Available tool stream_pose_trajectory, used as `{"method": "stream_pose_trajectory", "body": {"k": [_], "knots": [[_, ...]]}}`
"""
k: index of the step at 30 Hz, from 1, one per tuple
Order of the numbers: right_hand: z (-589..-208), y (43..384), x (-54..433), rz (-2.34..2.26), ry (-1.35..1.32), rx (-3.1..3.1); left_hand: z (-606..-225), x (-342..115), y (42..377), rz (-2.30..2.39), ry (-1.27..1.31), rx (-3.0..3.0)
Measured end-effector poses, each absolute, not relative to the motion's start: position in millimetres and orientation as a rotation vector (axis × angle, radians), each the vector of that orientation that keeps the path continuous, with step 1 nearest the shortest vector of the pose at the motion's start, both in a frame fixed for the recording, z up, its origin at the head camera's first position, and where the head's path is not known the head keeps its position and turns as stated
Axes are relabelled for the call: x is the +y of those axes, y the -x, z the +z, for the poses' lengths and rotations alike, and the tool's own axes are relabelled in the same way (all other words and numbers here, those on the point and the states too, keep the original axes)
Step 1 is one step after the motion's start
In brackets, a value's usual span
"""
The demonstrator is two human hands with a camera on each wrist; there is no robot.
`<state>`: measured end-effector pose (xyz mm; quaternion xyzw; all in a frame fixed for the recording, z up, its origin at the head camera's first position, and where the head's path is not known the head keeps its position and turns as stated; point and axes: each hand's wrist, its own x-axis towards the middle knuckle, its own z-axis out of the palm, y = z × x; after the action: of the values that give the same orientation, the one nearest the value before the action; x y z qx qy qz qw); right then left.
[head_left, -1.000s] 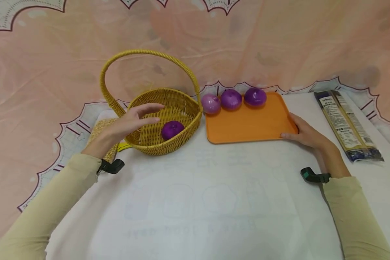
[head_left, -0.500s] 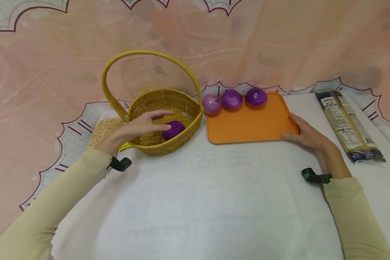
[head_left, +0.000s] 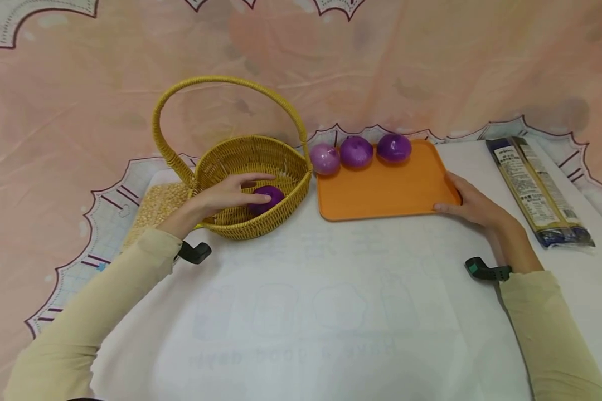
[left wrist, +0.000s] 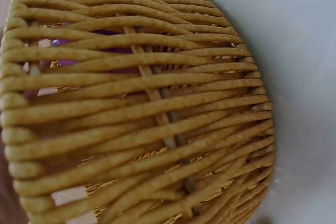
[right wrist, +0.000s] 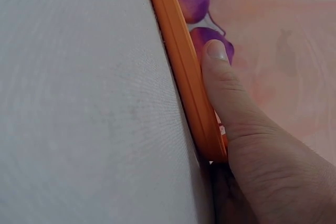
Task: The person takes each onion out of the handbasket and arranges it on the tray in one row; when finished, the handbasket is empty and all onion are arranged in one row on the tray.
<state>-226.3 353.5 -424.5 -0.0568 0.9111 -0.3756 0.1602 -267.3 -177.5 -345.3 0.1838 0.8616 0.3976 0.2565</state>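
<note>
A dark purple onion (head_left: 277, 196) lies inside the yellow wicker basket (head_left: 261, 229) in the head view. My left hand (head_left: 226, 196) reaches over the basket's left side, its thumb across the onion and its index finger stretched out beyond it. Whether the other fingers touch the onion is hidden. The left wrist view is filled by the woven wall of the basket (left wrist: 136, 87). My right hand (head_left: 474, 206) holds the orange tray (head_left: 376, 195) by its near right corner. In the right wrist view the thumb lies along the tray's rim (right wrist: 184, 66).
Three more onions, one paler onion (head_left: 325, 159), a middle onion (head_left: 356, 152) and a right onion (head_left: 393, 148), sit along the tray's back edge. Left of the basket lies a bag of yellow kernels (head_left: 158, 209). A long flat packet (head_left: 539, 192) lies at the right. The basket's tall handle (head_left: 226, 81) arches above it.
My left hand has moved right and down into the basket, until its thumb overlaps the onion. The right hand and the tray have stayed in place.
</note>
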Motion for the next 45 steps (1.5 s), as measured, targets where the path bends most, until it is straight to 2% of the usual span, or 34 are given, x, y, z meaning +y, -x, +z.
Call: {"method": "stream_pose_trajectory", "body": {"k": [36,45], "knots": [[-431.1,229.5,354.5,-1.064,0.185,2.611,-349.2,-171.5,262.6,0.845,-0.557,2.446],[-428.1,227.9,354.3,-1.088,0.183,2.606,-334.9,-174.4,250.2,1.023,-0.494,2.730]]}}
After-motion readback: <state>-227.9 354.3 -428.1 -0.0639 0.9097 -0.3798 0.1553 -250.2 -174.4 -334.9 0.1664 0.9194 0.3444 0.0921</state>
